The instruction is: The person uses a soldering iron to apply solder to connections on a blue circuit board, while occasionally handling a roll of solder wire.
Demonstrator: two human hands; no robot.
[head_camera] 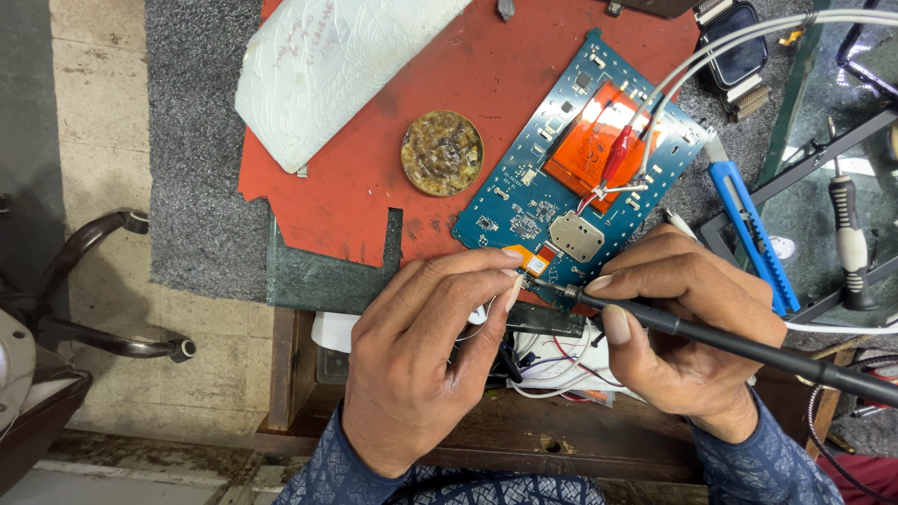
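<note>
A blue circuit board [524, 192] lies tilted on a red mat [374, 159], with an orange patch and a silver shield on it. My right hand [687, 327] grips a black soldering iron [748, 348] like a pen, its tip at the board's lower edge beside a small orange flex tab [535, 265]. My left hand [421, 355] pinches a thin solder wire [513, 297] with thumb and forefinger, right at that same spot. A red clip with white leads [617, 154] is attached near the orange patch.
A round tin of brownish flux [441, 152] sits on the mat. A white wrapped slab [327, 56] lies at top left. A blue utility knife [753, 234], a screwdriver [849, 238] and a smartwatch [739, 51] are to the right. A chair [84, 309] stands at the left.
</note>
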